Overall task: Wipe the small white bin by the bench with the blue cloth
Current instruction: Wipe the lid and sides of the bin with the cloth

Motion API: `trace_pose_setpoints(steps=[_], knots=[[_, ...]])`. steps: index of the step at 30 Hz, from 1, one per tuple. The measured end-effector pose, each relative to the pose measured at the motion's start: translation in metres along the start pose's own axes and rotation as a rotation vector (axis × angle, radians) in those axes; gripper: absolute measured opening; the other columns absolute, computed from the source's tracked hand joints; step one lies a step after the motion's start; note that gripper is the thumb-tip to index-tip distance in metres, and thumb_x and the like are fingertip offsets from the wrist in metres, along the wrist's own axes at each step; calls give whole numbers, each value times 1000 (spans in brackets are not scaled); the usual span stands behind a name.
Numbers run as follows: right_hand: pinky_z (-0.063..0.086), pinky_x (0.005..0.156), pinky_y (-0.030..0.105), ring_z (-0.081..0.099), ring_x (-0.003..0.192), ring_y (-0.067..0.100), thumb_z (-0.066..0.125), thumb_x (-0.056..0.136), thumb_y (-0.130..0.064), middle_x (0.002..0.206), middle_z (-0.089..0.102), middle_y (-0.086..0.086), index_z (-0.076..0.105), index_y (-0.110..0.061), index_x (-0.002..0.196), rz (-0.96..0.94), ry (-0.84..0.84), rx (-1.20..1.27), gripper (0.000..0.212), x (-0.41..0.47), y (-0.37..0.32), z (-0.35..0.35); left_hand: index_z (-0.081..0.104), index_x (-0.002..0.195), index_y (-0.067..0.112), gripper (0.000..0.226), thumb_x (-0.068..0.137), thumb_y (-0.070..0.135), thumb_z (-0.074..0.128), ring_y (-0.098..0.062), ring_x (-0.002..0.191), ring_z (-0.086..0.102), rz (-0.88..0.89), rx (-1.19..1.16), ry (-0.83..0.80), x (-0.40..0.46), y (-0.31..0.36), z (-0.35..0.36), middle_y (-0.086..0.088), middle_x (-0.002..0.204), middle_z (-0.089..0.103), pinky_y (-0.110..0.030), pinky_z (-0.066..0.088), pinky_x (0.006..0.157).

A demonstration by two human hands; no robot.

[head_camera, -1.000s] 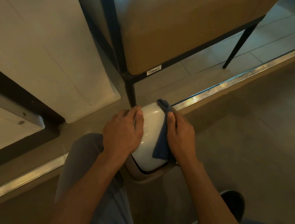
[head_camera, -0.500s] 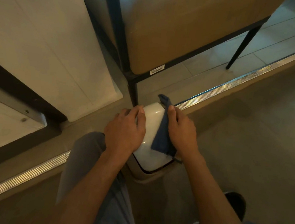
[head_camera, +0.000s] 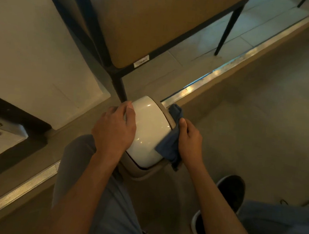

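The small white bin stands on the floor below the corner leg of the bench, its glossy domed lid facing up. My left hand grips the lid's left side, fingers curled over its far edge. My right hand presses the blue cloth against the bin's right side, at the seam between the lid and the beige rim. Part of the cloth hangs down past the rim and a corner sticks up beyond my fingertips.
The bench's black metal legs stand on a tiled floor behind a metal floor strip. A white wall panel is at the left. My knee and dark shoe are close to the bin.
My right hand has slid the cloth off the top of the lid, rightwards and down onto the bin's right side. The left hand has kept its grip on the lid.
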State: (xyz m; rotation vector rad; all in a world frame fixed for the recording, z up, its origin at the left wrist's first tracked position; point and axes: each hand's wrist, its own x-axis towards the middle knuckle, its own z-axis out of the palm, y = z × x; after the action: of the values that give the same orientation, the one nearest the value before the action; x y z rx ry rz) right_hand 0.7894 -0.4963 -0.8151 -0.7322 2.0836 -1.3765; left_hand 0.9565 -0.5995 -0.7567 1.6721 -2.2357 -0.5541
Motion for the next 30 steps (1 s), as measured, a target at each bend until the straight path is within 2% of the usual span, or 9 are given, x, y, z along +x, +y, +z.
trace_pose_setpoints(steps=[2,4,7,9,12,16,22,26,30], knots=[[42,70,8,59,87,8,42,106,-30,96,67,0,66,-11,103,54,31,29,31,-7,13,1,50,142,32,50,106,51,21,-28,111,57,-2,-7,1,0,0,0,-7,125,62,-37,36,82],[42,69,16,55,79,5,43,106,-29,85,62,-6,61,-16,93,85,100,103,25,-22,22,5,50,141,32,49,106,51,21,-27,108,57,2,-27,7,0,-2,0,-8,124,62,-38,36,83],[46,74,23,58,84,1,46,105,-28,91,65,-7,62,-14,102,122,207,232,22,-44,26,16,52,138,30,51,106,53,21,-26,104,57,11,-45,9,0,-4,2,-10,120,61,-37,38,81],[48,77,22,62,92,3,48,104,-29,103,68,0,63,-10,116,164,257,288,26,-57,28,21,52,137,30,53,104,56,19,-29,106,59,20,-44,16,-1,-5,2,-11,119,61,-39,42,82],[47,74,20,61,87,4,50,103,-30,101,67,4,62,-13,113,237,285,320,23,-65,29,24,53,137,29,53,105,56,20,-31,107,60,23,-55,22,-1,-5,3,-12,120,62,-42,46,84],[46,62,11,57,77,3,50,103,-32,91,62,2,60,-2,112,322,309,368,33,-46,19,19,53,138,29,56,104,57,19,-32,109,60,13,-42,28,0,-1,4,-12,123,62,-46,48,88],[53,91,40,62,103,22,51,102,-35,111,63,11,57,-11,118,386,378,366,30,-70,18,39,53,136,27,55,104,58,20,-29,109,61,1,-51,26,-1,-5,4,-10,123,62,-43,49,90],[52,91,38,61,103,20,50,102,-36,111,63,8,57,-16,115,404,385,374,25,-78,15,40,53,136,25,55,104,57,21,-28,112,59,6,-32,18,-2,-5,3,-10,126,60,-36,40,88],[52,74,27,65,87,13,51,102,-33,96,68,3,62,-18,102,425,345,454,18,-48,9,22,54,136,26,54,105,55,21,-26,112,58,-4,-17,19,-3,-4,1,-9,126,60,-33,35,86]])
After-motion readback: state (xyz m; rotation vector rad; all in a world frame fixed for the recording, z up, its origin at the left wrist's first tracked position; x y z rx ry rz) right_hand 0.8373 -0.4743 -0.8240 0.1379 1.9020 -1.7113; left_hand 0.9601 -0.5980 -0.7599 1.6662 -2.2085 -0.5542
